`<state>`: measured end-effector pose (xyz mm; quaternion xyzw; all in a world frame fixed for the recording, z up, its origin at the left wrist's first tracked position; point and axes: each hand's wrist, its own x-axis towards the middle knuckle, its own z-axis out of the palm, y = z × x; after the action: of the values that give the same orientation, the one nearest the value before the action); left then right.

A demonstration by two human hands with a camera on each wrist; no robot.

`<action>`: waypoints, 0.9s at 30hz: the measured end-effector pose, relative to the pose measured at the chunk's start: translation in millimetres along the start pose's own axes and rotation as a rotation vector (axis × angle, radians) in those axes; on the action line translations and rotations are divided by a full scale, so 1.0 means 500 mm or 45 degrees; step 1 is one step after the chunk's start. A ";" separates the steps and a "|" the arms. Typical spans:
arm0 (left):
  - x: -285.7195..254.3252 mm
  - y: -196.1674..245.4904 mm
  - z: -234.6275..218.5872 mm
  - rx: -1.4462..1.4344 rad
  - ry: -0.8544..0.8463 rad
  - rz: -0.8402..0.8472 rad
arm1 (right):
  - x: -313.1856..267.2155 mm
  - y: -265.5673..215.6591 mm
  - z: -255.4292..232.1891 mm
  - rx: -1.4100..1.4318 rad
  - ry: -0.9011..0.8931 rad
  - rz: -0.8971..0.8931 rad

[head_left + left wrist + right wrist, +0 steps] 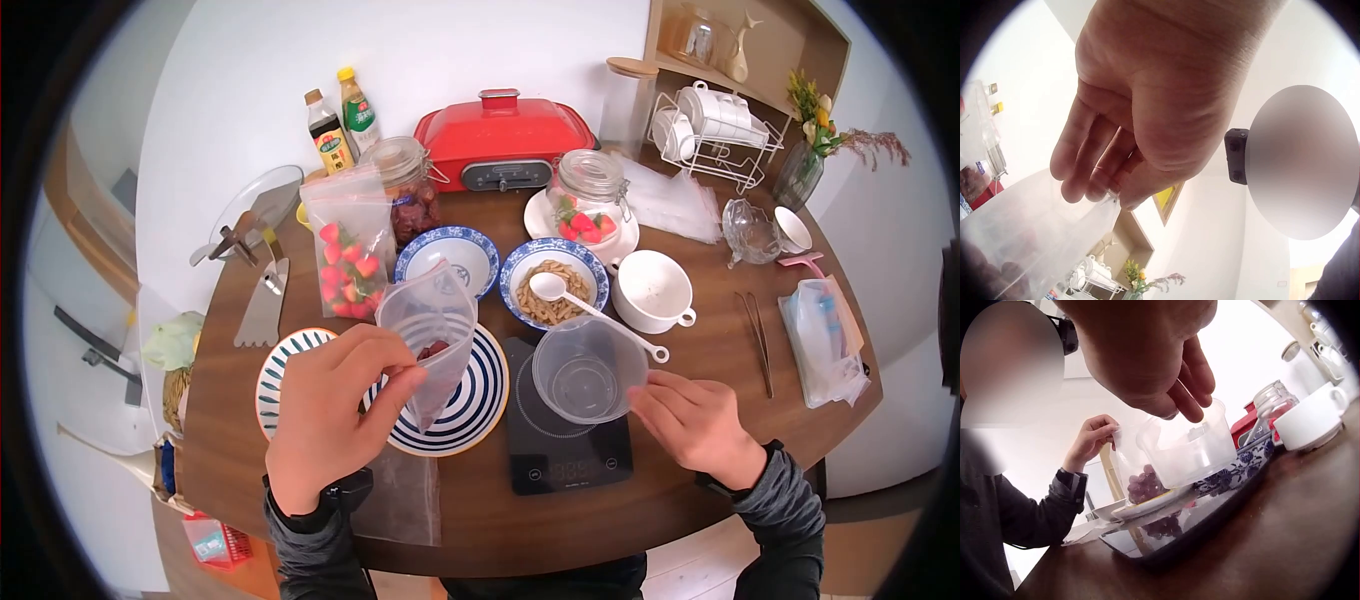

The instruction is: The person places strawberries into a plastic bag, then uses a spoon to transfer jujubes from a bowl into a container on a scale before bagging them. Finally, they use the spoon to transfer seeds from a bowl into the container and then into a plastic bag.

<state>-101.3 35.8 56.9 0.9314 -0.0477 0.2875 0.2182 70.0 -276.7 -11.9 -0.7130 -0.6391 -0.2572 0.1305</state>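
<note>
My left hand (335,405) pinches the top edge of a clear zip bag (425,305) between thumb and fingers. Purple grapes (1144,483) sit low in that bag, which stands over a blue-striped plate (485,395). My right hand (700,422) pinches the rim of a clear plastic tub (585,385). The tub is over a black kitchen scale (570,462) with a digital readout. Just behind it, a white spoon (600,322) lies across a blue-patterned bowl (602,270) of small brown pieces.
Behind stand a patterned bowl (440,243), a bag of strawberries (345,250), lidded jars, bottles and a red electric cooker (505,135). To the right are a white cup (652,290), tweezers (757,345) and a plastic packet (820,340). A flat bag (405,500) lies near the front edge.
</note>
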 end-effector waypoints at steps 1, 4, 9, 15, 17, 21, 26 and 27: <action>0.001 0.002 0.000 -0.006 -0.014 -0.009 | -0.003 0.000 0.005 0.024 -0.008 -0.012; 0.002 0.008 0.000 0.010 -0.041 -0.026 | -0.015 -0.004 0.010 0.067 -0.110 0.060; 0.006 0.020 -0.006 0.060 -0.055 -0.015 | -0.032 -0.009 -0.025 0.065 -0.168 0.084; -0.002 0.083 -0.077 0.018 0.041 0.016 | -0.072 -0.026 -0.057 0.176 -0.045 0.203; -0.016 0.111 -0.101 -0.034 -0.040 0.089 | -0.076 -0.038 -0.071 0.217 -0.022 0.241; -0.052 0.165 -0.102 -0.107 -0.195 0.254 | -0.065 -0.078 -0.088 0.551 -0.046 0.281; -0.083 0.198 -0.067 -0.290 -0.352 0.245 | -0.036 -0.119 -0.099 1.309 -0.224 0.444; -0.088 0.198 -0.058 -0.292 -0.362 0.231 | -0.037 -0.125 -0.095 1.324 -0.230 0.448</action>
<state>-174.0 -42.4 91.5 0.9234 -0.1943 0.1644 0.2872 -1.7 -307.2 8.8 -0.6698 -0.5617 0.1800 0.4509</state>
